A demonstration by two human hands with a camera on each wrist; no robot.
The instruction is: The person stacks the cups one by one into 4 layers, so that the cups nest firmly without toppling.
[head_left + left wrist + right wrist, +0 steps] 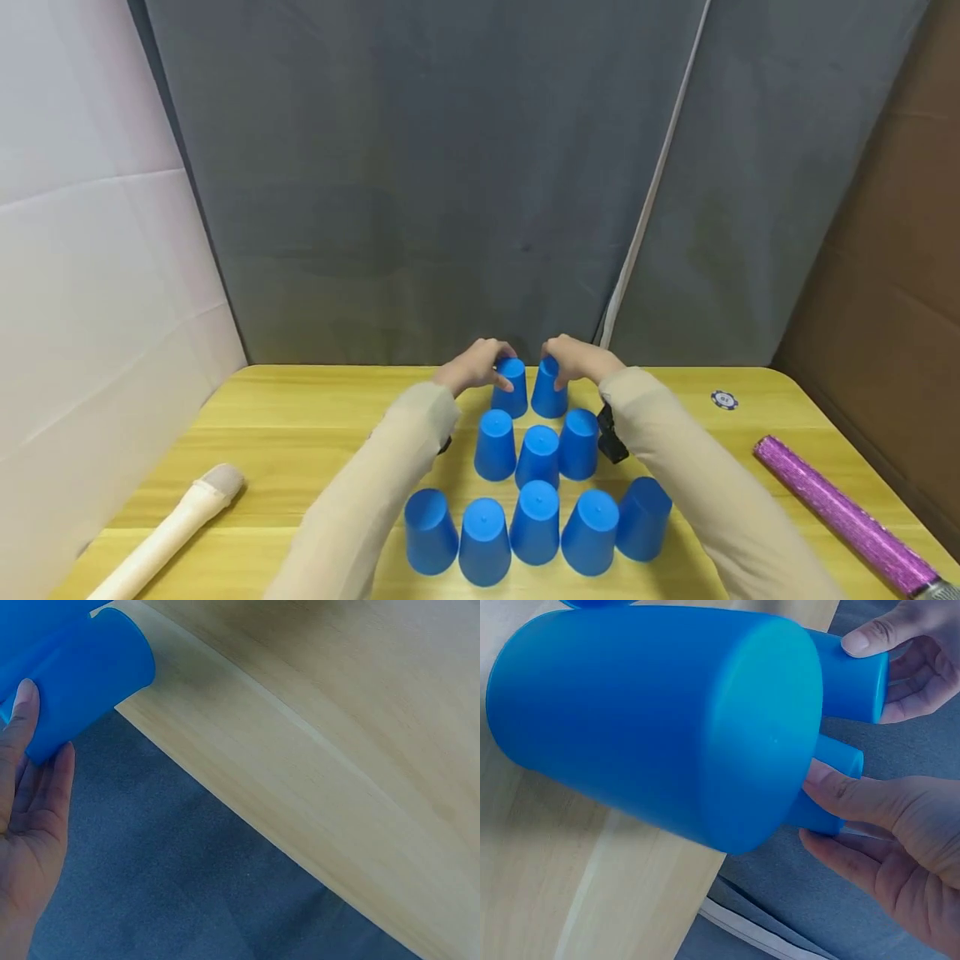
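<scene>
at the far left of the yellow wooden counter (300,417) lies a cream recorder (168,529), angled toward the near edge, well apart from everything else. moving right, my left hand (474,367) reaches to the back of a cluster of upside-down blue cups and curls its fingers round the left back cup (512,387); in the left wrist view the fingertips (24,697) lie along that cup's side, with the counter's edge and grey backdrop beyond it. just beside it stands the right back cup (548,389), which my right hand (576,360) grips from the right side, thumb and fingers wrapped on it; the right wrist view shows both hands on these two cups, partly behind a big blue cup close to the camera. the two held cups stand touching or nearly so; i cannot tell which. in front of them sits a middle row of three cups (537,450), and nearest me a front row of five cups (534,525), all mouth down. a black strap (611,433) shows at my right wrist. further right a small poker chip (723,400) lies flat near the counter's back edge, and at the far right a purple glitter tube (847,517) lies diagonally toward the near corner.
</scene>
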